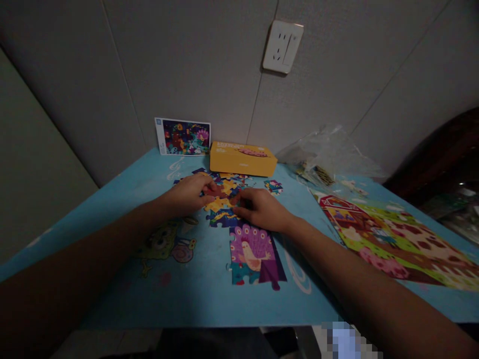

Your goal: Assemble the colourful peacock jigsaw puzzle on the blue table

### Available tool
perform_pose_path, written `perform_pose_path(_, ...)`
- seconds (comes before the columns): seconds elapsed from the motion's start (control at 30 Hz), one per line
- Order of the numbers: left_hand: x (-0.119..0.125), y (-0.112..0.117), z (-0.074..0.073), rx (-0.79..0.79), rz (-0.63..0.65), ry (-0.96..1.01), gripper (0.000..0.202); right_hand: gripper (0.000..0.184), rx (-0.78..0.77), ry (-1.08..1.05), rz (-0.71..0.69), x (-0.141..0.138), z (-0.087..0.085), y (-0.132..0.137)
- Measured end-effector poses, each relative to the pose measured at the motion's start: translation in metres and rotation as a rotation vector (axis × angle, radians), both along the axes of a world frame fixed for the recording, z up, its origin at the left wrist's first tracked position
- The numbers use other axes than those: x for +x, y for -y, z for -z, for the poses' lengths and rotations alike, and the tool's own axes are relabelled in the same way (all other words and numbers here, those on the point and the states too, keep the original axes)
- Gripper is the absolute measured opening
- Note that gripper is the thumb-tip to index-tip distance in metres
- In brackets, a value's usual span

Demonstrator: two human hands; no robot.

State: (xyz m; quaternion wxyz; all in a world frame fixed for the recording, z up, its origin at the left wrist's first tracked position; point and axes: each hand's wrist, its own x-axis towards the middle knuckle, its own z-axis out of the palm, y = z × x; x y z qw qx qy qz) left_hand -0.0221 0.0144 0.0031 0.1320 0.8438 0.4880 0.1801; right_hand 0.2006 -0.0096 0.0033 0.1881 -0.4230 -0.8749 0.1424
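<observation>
My left hand [190, 194] rests over the left side of a cluster of jigsaw puzzle pieces [219, 204]. Its thumb and index finger are bent around a brown puzzle piece [216, 191]. From the right, my right hand [262, 209] reaches in with curled fingers, its thumb and fingertips closed on a puzzle piece at the cluster's edge; the fingers partly hide that piece. Below the right hand lies a joined puzzle section [252, 257] with a purple peacock. Part of the cluster is covered by both hands.
A yellow box [243, 160] and a picture card [186, 138] stand against the wall. Beside them are a small puzzle section [273, 187] and a clear plastic bag [329, 154] with pieces. A farm-scene puzzle [392, 239] covers the right of the blue table [179, 304].
</observation>
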Motion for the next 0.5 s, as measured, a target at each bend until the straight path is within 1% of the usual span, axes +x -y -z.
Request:
perform_pose_path(0.07, 0.0004, 0.0004, -0.0002, 0.007, -0.008, 0.022, 0.022, 0.013, -0.005, -0.004, 0.016, 0.0002, 0.0005, -0.0005)
perform_pose_path(0.17, 0.0006, -0.0004, 0.0001, 0.039, -0.023, 0.037, 0.022, 0.014, 0.001, -0.007, 0.029, 0.0008, 0.0011, -0.0006)
perform_pose_path(0.2, 0.0004, -0.0010, 0.0005, 0.055, -0.024, 0.035, 0.022, 0.017, 0.004, -0.006, 0.025, 0.0010, 0.0009, -0.0003)
perform_pose_path(0.3, -0.0004, -0.0024, 0.0014, 0.091, -0.038, 0.025, 0.021, 0.035, 0.009, 0.013, -0.020, 0.0007, -0.0007, 0.0018)
perform_pose_path(0.37, -0.0004, -0.0013, 0.0007, 0.111, -0.047, 0.028, 0.020, 0.043, 0.013, 0.030, -0.058, 0.0001, -0.0023, 0.0033)
perform_pose_path(0.43, 0.0005, 0.0018, -0.0015, 0.143, -0.036, 0.049, 0.018, 0.043, 0.016, 0.038, -0.076, -0.0003, -0.0036, 0.0041)
perform_pose_path(0.5, 0.0021, 0.0061, -0.0045, 0.163, 0.011, 0.069, 0.019, 0.040, 0.014, 0.035, -0.083, -0.0004, -0.0040, 0.0041)
